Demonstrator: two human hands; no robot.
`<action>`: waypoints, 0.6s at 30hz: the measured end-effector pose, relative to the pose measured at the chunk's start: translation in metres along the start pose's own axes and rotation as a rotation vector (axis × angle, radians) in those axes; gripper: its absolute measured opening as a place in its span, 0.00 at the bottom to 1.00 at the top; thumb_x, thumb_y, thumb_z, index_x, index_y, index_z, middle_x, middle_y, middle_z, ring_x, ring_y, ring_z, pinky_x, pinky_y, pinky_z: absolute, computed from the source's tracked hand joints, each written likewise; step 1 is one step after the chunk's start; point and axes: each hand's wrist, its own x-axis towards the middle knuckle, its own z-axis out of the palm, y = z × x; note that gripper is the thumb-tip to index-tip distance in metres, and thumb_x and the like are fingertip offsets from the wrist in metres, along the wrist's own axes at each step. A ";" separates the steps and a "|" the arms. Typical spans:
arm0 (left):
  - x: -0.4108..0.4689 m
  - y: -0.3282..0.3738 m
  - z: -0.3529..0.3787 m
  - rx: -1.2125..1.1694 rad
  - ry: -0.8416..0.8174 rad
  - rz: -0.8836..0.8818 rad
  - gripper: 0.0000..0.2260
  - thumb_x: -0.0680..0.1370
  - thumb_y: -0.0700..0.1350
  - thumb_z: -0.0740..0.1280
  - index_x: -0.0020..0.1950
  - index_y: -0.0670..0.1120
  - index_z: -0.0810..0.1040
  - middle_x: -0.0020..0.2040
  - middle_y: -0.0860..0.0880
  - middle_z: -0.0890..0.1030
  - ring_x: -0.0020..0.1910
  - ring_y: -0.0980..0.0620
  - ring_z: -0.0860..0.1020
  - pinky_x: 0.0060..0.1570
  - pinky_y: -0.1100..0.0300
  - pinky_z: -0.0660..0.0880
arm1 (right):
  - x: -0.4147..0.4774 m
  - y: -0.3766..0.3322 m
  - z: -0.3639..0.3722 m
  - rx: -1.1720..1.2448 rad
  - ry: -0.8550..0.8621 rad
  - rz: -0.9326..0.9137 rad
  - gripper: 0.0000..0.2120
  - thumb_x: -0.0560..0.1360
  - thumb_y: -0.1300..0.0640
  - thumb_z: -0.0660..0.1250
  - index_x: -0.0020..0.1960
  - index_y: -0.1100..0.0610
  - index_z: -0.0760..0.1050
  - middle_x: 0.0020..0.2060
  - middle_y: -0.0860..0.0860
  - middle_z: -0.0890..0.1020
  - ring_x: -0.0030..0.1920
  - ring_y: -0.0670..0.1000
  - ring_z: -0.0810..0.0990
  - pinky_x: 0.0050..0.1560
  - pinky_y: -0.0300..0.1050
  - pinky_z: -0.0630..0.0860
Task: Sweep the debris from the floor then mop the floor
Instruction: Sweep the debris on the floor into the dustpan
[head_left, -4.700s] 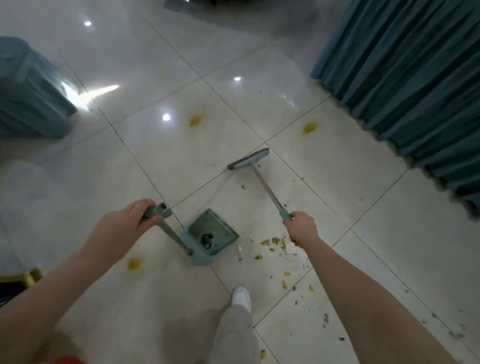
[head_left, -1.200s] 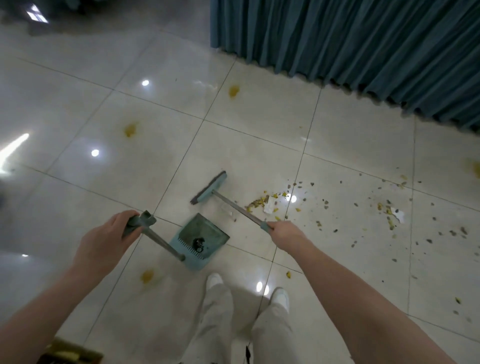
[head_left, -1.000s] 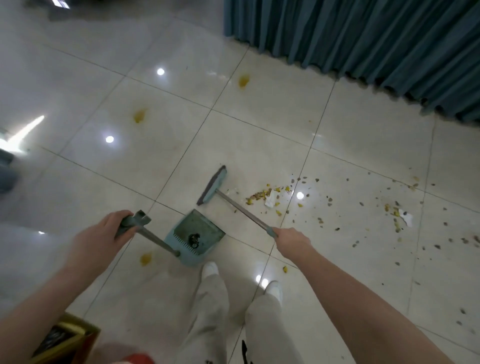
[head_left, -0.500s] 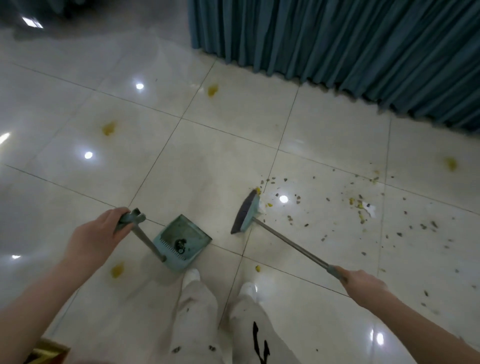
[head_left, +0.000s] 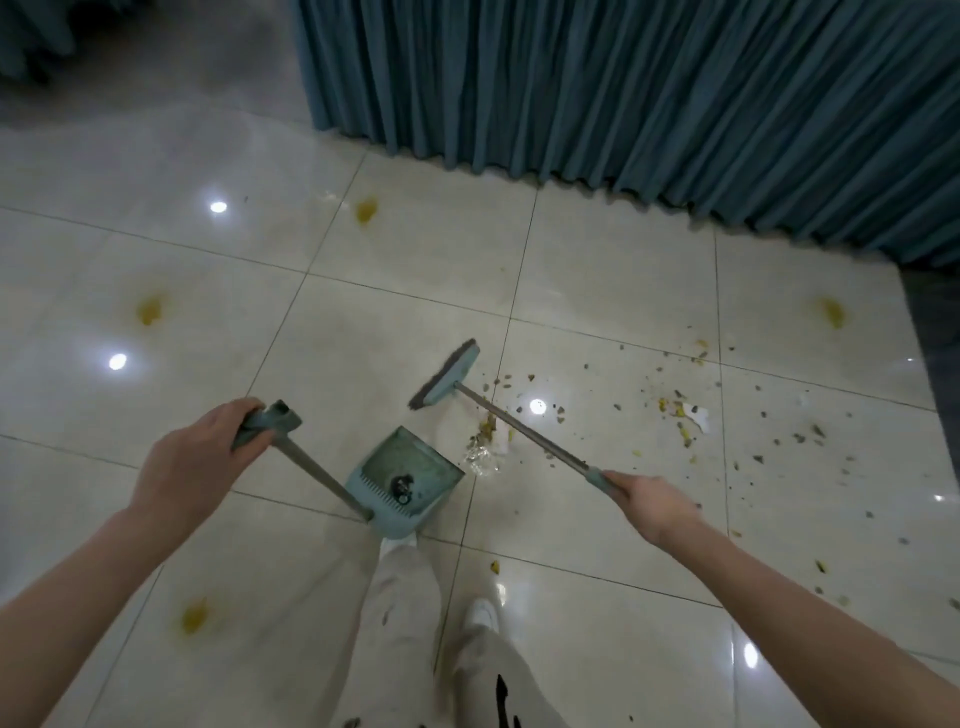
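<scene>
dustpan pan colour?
Pale teal, matching its handle grip; the dustpan shows best in the head view, with dark debris inside.

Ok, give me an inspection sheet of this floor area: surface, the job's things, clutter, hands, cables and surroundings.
Surface: glossy tiled floor, with several yellow stains.
Job's things: broom, head low beyond the dustpan; the pan sits on the floor with dark bits inside; debris pile beside its mouth; no mop seen.
Clutter: scattered crumbs across the tiles to the right, and a white scrap.
Hands: left hand grips the dustpan's handle; right hand grips the broom's handle.
Cables: nothing seen.
Surroundings: teal curtain along the far edge.
</scene>
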 end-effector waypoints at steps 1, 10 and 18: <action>0.011 -0.003 0.004 0.001 0.004 0.012 0.16 0.70 0.40 0.75 0.54 0.40 0.76 0.41 0.44 0.82 0.27 0.42 0.76 0.24 0.54 0.73 | 0.015 -0.015 -0.004 0.030 0.015 0.001 0.24 0.79 0.33 0.45 0.67 0.39 0.70 0.42 0.52 0.81 0.41 0.55 0.80 0.44 0.48 0.79; 0.101 -0.033 0.034 -0.100 -0.061 0.065 0.15 0.71 0.42 0.75 0.55 0.42 0.77 0.45 0.46 0.83 0.32 0.42 0.80 0.28 0.53 0.76 | 0.143 -0.134 -0.028 0.159 0.063 0.123 0.16 0.82 0.57 0.53 0.65 0.51 0.73 0.40 0.52 0.76 0.40 0.54 0.78 0.37 0.43 0.72; 0.176 -0.071 0.045 -0.131 -0.142 0.104 0.14 0.73 0.44 0.73 0.56 0.43 0.77 0.45 0.47 0.82 0.33 0.43 0.79 0.30 0.53 0.75 | 0.126 -0.116 0.020 0.196 -0.026 0.285 0.17 0.83 0.47 0.48 0.65 0.48 0.71 0.38 0.52 0.76 0.38 0.55 0.78 0.39 0.49 0.80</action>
